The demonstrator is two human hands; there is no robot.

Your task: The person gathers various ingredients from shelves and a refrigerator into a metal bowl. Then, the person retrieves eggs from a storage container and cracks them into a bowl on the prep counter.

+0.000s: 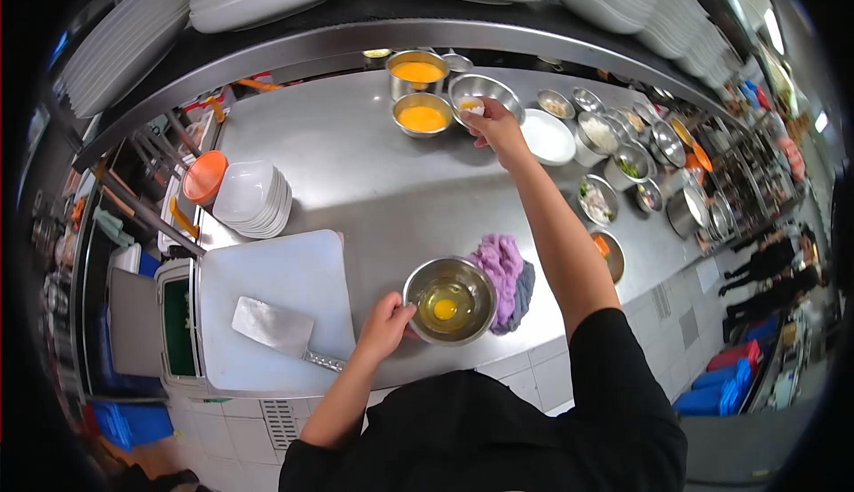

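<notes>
My left hand (385,326) is closed on the left rim of a steel bowl (485,318). Inside that bowl lies a raw egg (445,309), its yolk whole in clear white. My right hand (498,130) reaches far forward, its fingers pinching an eggshell (472,107) at the front edge of a larger steel bowl (505,92). What that larger bowl holds is mostly hidden. Left of it stand a small bowl of orange-yellow liquid (422,119) and a steel pot (414,87) with similar liquid. A white plate (547,139) lies right of my right hand.
A cleaver (274,326) rests on a white cutting board (267,270) at left, below stacked white dishes (253,197). Purple and grey cloths (503,270) touch the egg bowl's right side. Several ingredient containers (598,133) crowd the right. A plate-laden shelf (374,36) overhangs the back.
</notes>
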